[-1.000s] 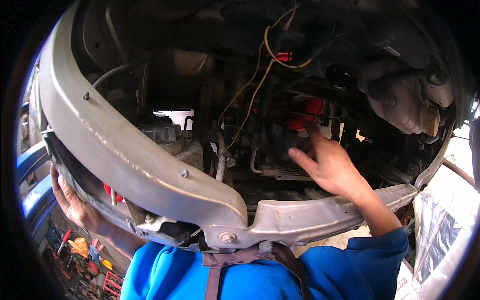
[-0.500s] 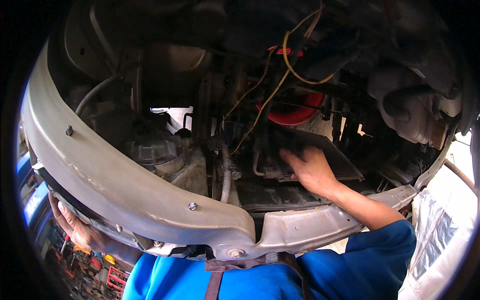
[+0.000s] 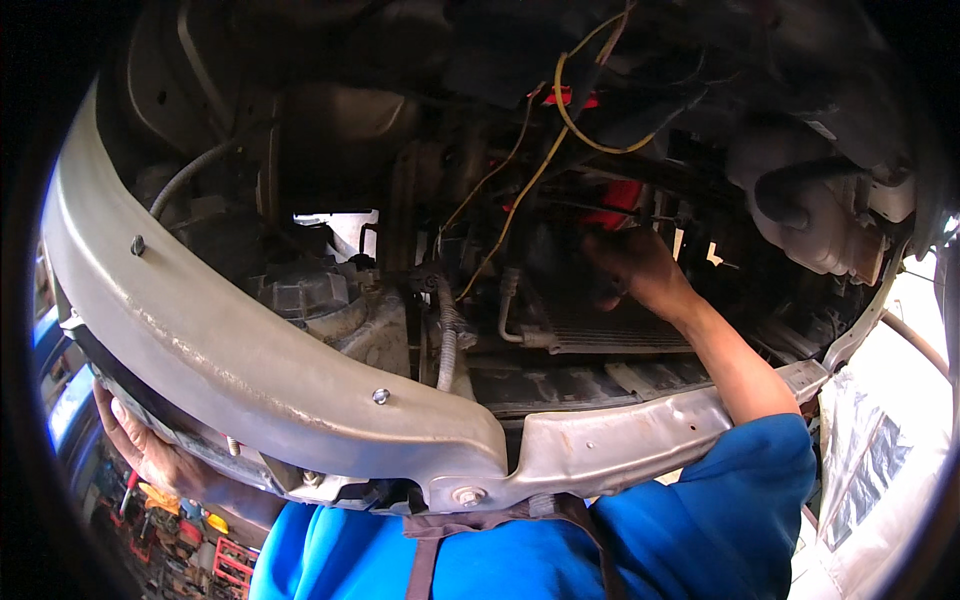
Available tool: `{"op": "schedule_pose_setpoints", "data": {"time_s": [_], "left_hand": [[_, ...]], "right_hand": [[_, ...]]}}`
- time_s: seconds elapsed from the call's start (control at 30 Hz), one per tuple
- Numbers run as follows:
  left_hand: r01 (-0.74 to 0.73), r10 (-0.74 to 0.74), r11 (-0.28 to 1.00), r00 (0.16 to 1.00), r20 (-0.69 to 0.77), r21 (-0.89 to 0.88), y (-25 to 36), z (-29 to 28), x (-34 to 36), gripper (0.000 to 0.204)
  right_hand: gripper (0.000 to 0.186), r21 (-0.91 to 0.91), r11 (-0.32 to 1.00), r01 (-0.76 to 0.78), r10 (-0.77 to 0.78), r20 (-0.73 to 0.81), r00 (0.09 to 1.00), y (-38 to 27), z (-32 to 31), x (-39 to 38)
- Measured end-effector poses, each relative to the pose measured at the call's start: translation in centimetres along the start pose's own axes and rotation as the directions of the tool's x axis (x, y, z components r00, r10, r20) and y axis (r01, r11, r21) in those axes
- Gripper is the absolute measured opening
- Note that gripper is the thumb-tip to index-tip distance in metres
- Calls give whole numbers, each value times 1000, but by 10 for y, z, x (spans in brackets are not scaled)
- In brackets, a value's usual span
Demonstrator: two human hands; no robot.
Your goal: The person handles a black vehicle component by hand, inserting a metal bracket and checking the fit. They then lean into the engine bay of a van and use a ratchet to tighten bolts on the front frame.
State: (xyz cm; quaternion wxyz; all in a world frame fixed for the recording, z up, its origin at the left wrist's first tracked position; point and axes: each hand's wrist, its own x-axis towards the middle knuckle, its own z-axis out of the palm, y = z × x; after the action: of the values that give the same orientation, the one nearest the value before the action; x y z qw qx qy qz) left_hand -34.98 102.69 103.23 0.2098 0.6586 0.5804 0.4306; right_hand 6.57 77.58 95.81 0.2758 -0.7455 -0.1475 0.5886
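My right hand (image 3: 645,268) reaches over the silver metal front crossmember (image 3: 630,430) into the dark engine bay. Its fingers curl at the upper part of a flat, finned condenser (image 3: 620,338), which leans with its fins toward me; shadow hides the fingertips. A thin metal pipe (image 3: 505,310) runs along the condenser's left end. At the lower left, my left hand (image 3: 145,455) is wrapped round the outer edge of the long curved silver panel (image 3: 260,355), its fingers partly behind it.
Loose yellow wires (image 3: 530,190) hang across the bay. A grey corrugated hose (image 3: 447,340) stands left of the condenser. A pale plastic reservoir (image 3: 810,215) is at the right. Red racks and tools (image 3: 230,560) lie at the lower left, and clear plastic sheeting (image 3: 870,480) hangs at the right.
My right hand has moved farther into the bay and up, and the condenser has tilted up from a flatter lie, showing its fins. My left hand stays on the panel edge.
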Motion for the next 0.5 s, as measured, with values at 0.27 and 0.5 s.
{"op": "schedule_pose_setpoints", "data": {"time_s": [0.27,0.5], "left_hand": [[132,-142,975,989,-48,-179,18,13,-2,43],[83,-85,993,996,-23,-86,17,18,1,44]], "right_hand": [[44,-49,999,-23,26,71,997,2,-6,-1],[47,-140,990,-5,10,32,999,11,-8,-2]]}}
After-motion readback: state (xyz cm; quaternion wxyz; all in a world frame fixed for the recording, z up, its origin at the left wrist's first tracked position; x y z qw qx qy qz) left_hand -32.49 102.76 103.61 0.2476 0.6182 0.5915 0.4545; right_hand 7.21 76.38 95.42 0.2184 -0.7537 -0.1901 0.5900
